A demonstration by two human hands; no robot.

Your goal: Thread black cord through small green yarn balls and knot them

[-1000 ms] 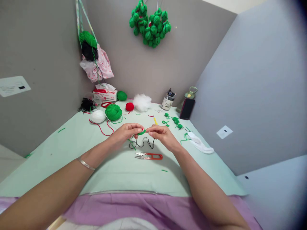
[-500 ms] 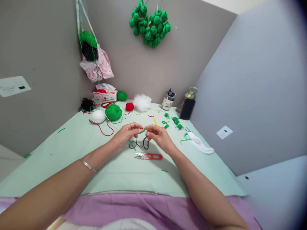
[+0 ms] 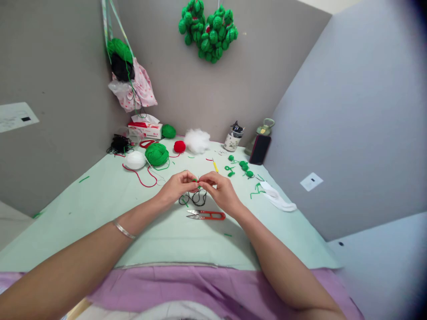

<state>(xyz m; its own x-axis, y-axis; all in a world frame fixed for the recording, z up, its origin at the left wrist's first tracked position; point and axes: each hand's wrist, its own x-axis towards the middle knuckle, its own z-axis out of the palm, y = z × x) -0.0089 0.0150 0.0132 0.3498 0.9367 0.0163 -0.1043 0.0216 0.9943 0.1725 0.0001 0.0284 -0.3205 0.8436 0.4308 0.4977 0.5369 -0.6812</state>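
Observation:
Above the middle of the table, my left hand [image 3: 182, 184] pinches a small green and red crochet piece [image 3: 196, 181], mostly covered by the fingers. My right hand [image 3: 216, 184] is closed, its thumb and forefinger pressed together at the right edge of that piece. What sits between the right fingertips is too small to make out. Black yarn [image 3: 199, 198] hangs in loops beneath both hands down to the tabletop. Just nearer to me lies a pair of orange thread snips [image 3: 207, 215], blades pointing left.
Behind the hands are a green yarn ball [image 3: 156, 154], a white yarn ball [image 3: 135, 160], a red yarn ball [image 3: 179, 146] and white stuffing [image 3: 197, 141]. A yellow-handled crochet hook [image 3: 215, 166], small green crochet pieces [image 3: 244, 166], a phone [image 3: 260, 150] and white fabric [image 3: 276, 198] lie rightward.
My right fingertips have moved left and in against the crochet piece, closing the small gap between the hands. The black yarn loops have shifted slightly. The whole view has tilted a little.

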